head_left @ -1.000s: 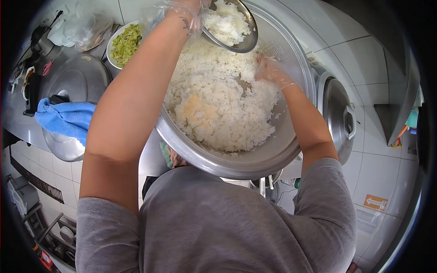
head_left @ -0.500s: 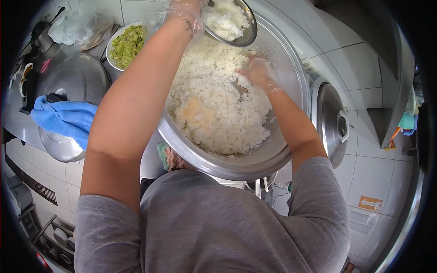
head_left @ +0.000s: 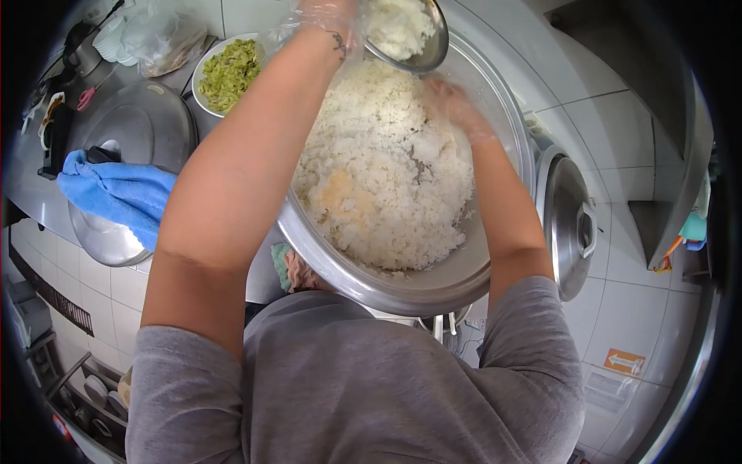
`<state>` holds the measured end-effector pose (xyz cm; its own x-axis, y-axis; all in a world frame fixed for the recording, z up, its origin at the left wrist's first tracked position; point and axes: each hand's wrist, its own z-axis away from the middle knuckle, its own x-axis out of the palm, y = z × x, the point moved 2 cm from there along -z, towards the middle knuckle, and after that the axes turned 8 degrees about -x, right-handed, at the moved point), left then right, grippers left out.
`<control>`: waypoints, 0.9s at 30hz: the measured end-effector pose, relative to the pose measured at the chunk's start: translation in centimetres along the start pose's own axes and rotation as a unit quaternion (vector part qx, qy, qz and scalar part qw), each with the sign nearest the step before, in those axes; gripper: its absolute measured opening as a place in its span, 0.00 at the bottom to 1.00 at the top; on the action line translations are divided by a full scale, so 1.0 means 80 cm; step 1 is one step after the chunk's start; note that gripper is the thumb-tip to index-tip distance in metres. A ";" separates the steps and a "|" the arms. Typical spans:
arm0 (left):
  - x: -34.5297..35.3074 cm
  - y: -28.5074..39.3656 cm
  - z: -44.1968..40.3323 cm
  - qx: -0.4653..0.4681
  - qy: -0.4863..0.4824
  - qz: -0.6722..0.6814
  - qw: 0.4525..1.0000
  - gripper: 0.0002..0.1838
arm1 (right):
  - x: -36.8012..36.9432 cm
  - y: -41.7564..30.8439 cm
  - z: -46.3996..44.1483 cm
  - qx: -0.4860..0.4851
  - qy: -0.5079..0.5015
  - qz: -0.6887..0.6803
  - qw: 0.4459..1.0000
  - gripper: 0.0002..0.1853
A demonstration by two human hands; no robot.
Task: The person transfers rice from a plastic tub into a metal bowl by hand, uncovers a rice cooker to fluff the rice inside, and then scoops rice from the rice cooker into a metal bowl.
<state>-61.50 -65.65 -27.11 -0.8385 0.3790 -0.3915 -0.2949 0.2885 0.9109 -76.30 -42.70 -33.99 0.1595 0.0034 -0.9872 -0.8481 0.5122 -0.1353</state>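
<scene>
A large metal basin [head_left: 386, 298] holds a heap of white rice [head_left: 371, 131] with a pale orange patch [head_left: 344, 197] on it. At the top edge, my left hand [head_left: 328, 14], in a clear plastic glove, grips a metal bowl [head_left: 439, 42] containing more white rice [head_left: 398, 27]. Its fingers are partly cut off by the frame. My right hand [head_left: 461, 112], also gloved, is over the basin's far right part, just below the bowl. Motion smears its fingers, so I cannot see whether they hold rice.
A bowl of chopped greens [head_left: 230, 76] stands left of the basin. Further left lies a large lid [head_left: 143, 124] with a blue towel [head_left: 116, 193]. A lidded pot [head_left: 568, 224] stands close on the right. A crumpled cloth [head_left: 297, 271] lies by the basin's near edge.
My right hand has moved away from me, up from the rice toward the bowl. A darker gap shows in the rice where it was. The view has shifted slightly.
</scene>
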 end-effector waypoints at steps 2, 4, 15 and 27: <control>0.004 -0.003 0.000 -0.043 -0.035 0.133 0.990 0.18 | -0.003 -0.030 -0.009 0.019 0.085 -0.128 0.988 0.29; -0.013 0.011 0.005 -0.104 -0.060 0.167 0.979 0.18 | 0.003 -0.066 -0.030 0.002 0.102 -0.124 0.987 0.29; -0.016 0.006 -0.006 -0.178 -0.100 0.343 0.917 0.20 | 0.093 -0.062 -0.091 -0.029 0.194 0.006 0.981 0.15; -0.012 0.017 0.012 -0.246 -0.118 0.450 0.850 0.17 | 0.041 -0.197 -0.062 -0.034 0.010 0.087 0.996 0.32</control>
<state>-60.68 -64.77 -25.67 -0.7281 0.4342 0.5304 0.2126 -0.5925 0.7770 -64.90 -54.98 -35.53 -0.0029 0.0702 -0.9975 -0.8943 0.4463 0.0340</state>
